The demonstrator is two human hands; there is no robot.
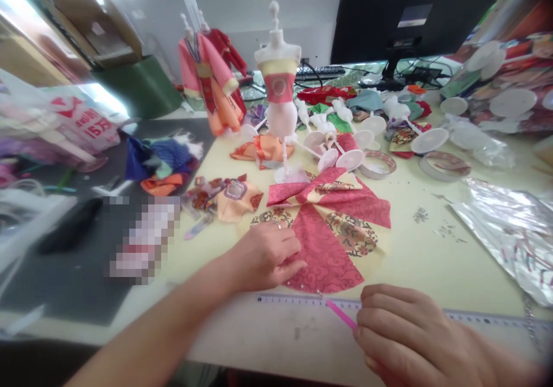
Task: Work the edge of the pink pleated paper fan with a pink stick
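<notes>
A small doll-sized skirt point(325, 249) in red and patterned cream panels lies spread on the table. My left hand point(270, 254), with a ring on one finger, rests on its left side with fingers lying loosely over the fabric. Several tiny pearl-like beads point(318, 291) show along the skirt's lower edge. In my right hand point(406, 332), closed fingers hold a thin pink stick point(341, 313). The stick's tip points up and left towards the hem, above a clear ruler point(294, 299). Whether the tip touches a bead I cannot tell.
Behind the skirt stands a white mini dress form point(276, 116) with a red and cream band. Dressed doll figures point(205, 76), white stands, tape rolls point(378, 164) and cloth scraps lie around it. Small loose pieces point(449, 230) and a silver foil bag point(510, 226) are at right.
</notes>
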